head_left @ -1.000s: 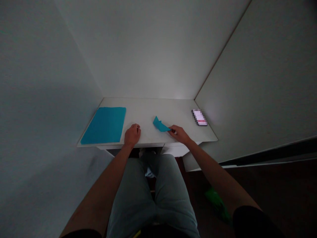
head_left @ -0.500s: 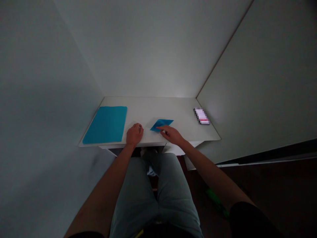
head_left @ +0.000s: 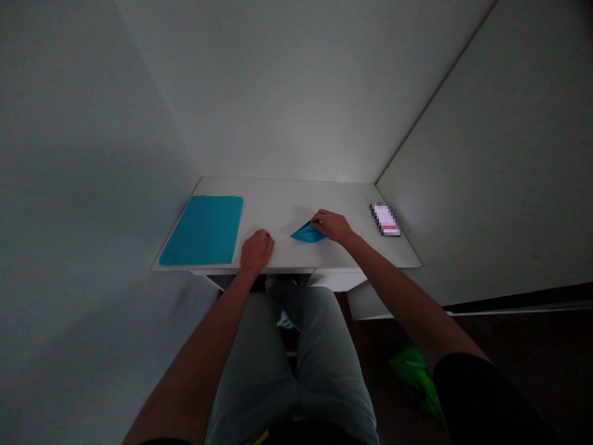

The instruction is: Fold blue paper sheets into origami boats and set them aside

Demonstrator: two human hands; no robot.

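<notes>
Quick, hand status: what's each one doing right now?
Left hand: loosely closed, nothing visible in it.
Right hand: closed over the folded teal paper, holding it.

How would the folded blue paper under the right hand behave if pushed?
The folded paper looks thin, so probably very light. Its creases under the right hand suggest it bends easily. It would likely slide on the smooth desk.

No writing can be read anywhere; the screen of the phone (head_left: 385, 219) on the white desk (head_left: 278, 193) is pixelated.
</notes>
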